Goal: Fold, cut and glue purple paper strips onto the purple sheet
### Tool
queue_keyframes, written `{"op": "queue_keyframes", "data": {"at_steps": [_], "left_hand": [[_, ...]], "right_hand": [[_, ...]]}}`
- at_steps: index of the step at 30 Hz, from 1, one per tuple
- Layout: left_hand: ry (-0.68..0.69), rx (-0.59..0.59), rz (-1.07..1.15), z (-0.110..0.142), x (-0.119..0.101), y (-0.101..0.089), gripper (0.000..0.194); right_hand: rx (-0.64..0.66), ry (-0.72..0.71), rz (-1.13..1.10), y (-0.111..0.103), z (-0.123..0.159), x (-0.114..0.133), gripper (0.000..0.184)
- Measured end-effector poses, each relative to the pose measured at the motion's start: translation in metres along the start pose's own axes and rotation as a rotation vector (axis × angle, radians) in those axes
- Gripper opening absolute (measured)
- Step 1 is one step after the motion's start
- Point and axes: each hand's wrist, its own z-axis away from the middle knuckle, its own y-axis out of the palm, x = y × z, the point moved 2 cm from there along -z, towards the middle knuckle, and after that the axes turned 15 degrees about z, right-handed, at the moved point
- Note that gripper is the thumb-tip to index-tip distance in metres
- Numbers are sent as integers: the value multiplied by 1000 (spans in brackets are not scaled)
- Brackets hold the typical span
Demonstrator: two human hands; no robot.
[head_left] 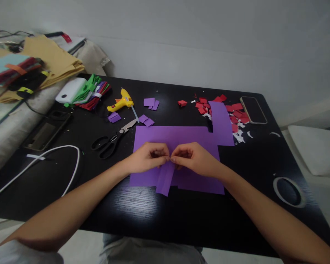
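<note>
A narrow purple paper strip (165, 179) with lengthwise creases hangs between my hands, its lower end toward me. My left hand (151, 157) pinches its top edge from the left, thumb against fingers. From the right, my right hand (194, 157) pinches the same edge, the fingertips of both hands nearly touching. Beneath them a large purple paper sheet (143, 137) lies flat on the black table (209, 223). Another purple paper piece (222, 123) overlaps the sheet's upper right corner.
Black-handled scissors (110, 143), a yellow glue gun (121, 101) and small purple paper pieces (149, 102) lie beyond my left hand. Red paper scraps (239, 113) and a phone (253, 110) are at the far right. A tape roll (277, 190) and white cable (77, 157) flank my arms.
</note>
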Motion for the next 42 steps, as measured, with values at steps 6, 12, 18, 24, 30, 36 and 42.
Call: {"op": "queue_keyframes", "data": {"at_steps": [6, 12, 18, 24, 30, 36, 42], "left_hand": [[44, -109, 16, 1, -5, -7, 16], [43, -166, 44, 0, -6, -12, 19], [30, -168, 61, 0, -3, -5, 17], [20, -167, 67, -1, -6, -13, 8], [69, -264, 77, -3, -7, -27, 9], [16, -173, 28, -4, -3, -9, 14], [-8, -129, -41, -2, -5, -13, 10]], "right_hand": [[-28, 18, -106, -11, -6, -4, 10], [-147, -5, -146, -9, -7, -3, 20], [-113, -33, -128, 2, -4, 3, 23], [-137, -51, -62, -3, -3, 3, 21], [-231, -61, -16, -14, -3, -1, 19], [-143, -20, -44, 0, -4, 0, 15], [-146, -24, -4, -5, -5, -2, 14]]}}
